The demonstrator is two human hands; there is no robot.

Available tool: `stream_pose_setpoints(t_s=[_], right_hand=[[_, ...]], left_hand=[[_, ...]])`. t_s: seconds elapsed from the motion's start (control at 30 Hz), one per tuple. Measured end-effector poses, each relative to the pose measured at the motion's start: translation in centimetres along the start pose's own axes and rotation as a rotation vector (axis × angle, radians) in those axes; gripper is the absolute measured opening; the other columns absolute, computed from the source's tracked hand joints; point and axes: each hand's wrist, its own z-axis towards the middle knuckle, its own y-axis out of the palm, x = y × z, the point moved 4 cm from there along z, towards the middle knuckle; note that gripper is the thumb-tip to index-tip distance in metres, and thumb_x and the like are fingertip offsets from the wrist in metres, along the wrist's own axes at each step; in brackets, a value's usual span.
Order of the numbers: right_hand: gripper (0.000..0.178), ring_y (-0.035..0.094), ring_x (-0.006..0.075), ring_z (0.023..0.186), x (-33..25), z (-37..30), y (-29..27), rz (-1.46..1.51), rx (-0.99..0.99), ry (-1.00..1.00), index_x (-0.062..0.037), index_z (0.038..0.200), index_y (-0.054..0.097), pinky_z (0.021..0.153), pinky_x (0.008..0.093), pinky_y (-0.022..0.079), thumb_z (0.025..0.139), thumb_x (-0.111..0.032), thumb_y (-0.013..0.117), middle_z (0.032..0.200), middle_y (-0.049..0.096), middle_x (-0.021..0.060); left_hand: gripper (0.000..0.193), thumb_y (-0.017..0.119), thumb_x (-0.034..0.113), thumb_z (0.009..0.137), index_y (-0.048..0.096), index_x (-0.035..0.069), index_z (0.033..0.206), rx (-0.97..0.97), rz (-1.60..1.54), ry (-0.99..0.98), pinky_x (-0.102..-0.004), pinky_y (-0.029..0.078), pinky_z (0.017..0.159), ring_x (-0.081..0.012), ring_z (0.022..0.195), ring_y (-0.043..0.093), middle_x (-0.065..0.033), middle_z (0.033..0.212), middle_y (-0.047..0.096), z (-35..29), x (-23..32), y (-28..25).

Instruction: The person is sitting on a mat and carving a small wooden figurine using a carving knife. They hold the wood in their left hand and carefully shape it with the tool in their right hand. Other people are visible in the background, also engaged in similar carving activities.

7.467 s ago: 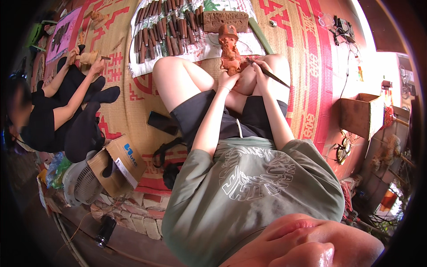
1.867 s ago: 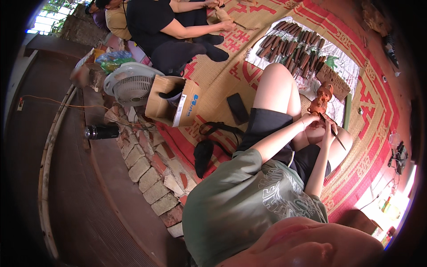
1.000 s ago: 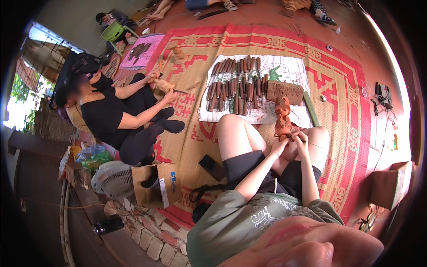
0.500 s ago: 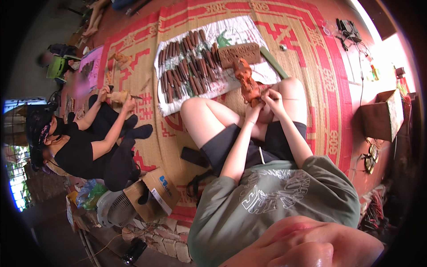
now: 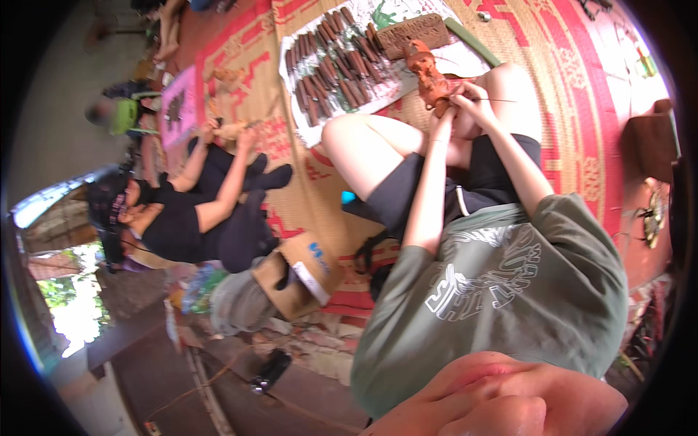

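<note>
Between my knees stands a reddish-brown carved figurine (image 5: pixel 429 76), leaning a little to the left. My left hand (image 5: pixel 443 118) is closed around its lower end. My right hand (image 5: pixel 472 103) is pinched at the same end, on the right side, with a thin dark rod (image 5: pixel 502 100) sticking out to the right from its fingers. What the rod's other end touches is hidden by the fingers. Just beyond the figurine, a carved brown block (image 5: pixel 413 36) lies on a white cloth (image 5: pixel 414 91). Rows of dark wooden-handled tools (image 5: pixel 338 62) lie on that cloth to the left.
A green bar (image 5: pixel 471 42) lies along the cloth's right edge. On the left, a co-worker (image 5: pixel 182 225) sits holding a pale carved piece (image 5: pixel 231 131). Nearer are a cardboard box (image 5: pixel 302 280) and a grey fan (image 5: pixel 236 301). A patterned mat (image 5: pixel 567 138) covers the floor.
The view has turned, so the whole scene sits higher and further right. Both my hands keep their hold. A blue glow now shows beside my left thigh, where a dark phone lay.
</note>
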Motion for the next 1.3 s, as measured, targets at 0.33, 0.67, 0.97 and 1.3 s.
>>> stream_pose_setpoints(t_s=[0.33,0.67,0.97,1.3], right_hand=[[0.008,0.057,0.0093,0.079,-0.8,-0.6,-1.8,0.374,-0.032,0.017,-0.0009,0.077,0.052,0.070,0.0220,0.046,0.080,-0.002,0.059,0.093,0.061,0.0099],[0.009,0.055,0.0075,0.066,-0.6,-1.6,0.3,-0.016,-0.048,-0.113,0.0008,0.074,0.055,0.058,0.0230,0.046,0.076,-0.004,0.062,0.069,0.058,0.0033],[0.017,0.055,0.0243,0.065,-3.0,-1.5,0.7,-0.323,-0.116,-0.215,0.0005,0.071,0.052,0.060,0.0330,0.044,0.072,-0.012,0.063,0.067,0.054,0.0118],[0.013,0.053,0.0177,0.065,-1.3,-0.6,0.5,-0.281,0.009,-0.042,-0.0008,0.075,0.056,0.059,0.0276,0.043,0.074,-0.011,0.064,0.069,0.054,0.0075]], left_hand=[[0.027,0.068,0.023,0.074,0.059,-0.001,0.082,0.060,0.047,0.193,-0.0233,0.042,0.053,-0.0096,0.060,0.052,-0.0023,0.070,0.056,-1.6,0.8,-0.8],[0.035,0.071,0.032,0.070,0.058,0.000,0.071,0.142,0.476,0.350,-0.0271,0.041,0.042,-0.0135,0.045,0.054,-0.0042,0.053,0.054,-1.8,0.3,-0.2],[0.050,0.072,0.043,0.065,0.057,-0.004,0.065,0.043,0.480,0.227,-0.0284,0.041,0.039,-0.0137,0.042,0.056,-0.0094,0.050,0.057,-0.5,-0.3,-0.1],[0.056,0.073,0.044,0.060,0.060,-0.007,0.079,0.136,0.647,0.302,-0.0345,0.048,0.059,-0.0248,0.071,0.065,-0.0187,0.069,0.062,-0.4,0.0,0.0]])
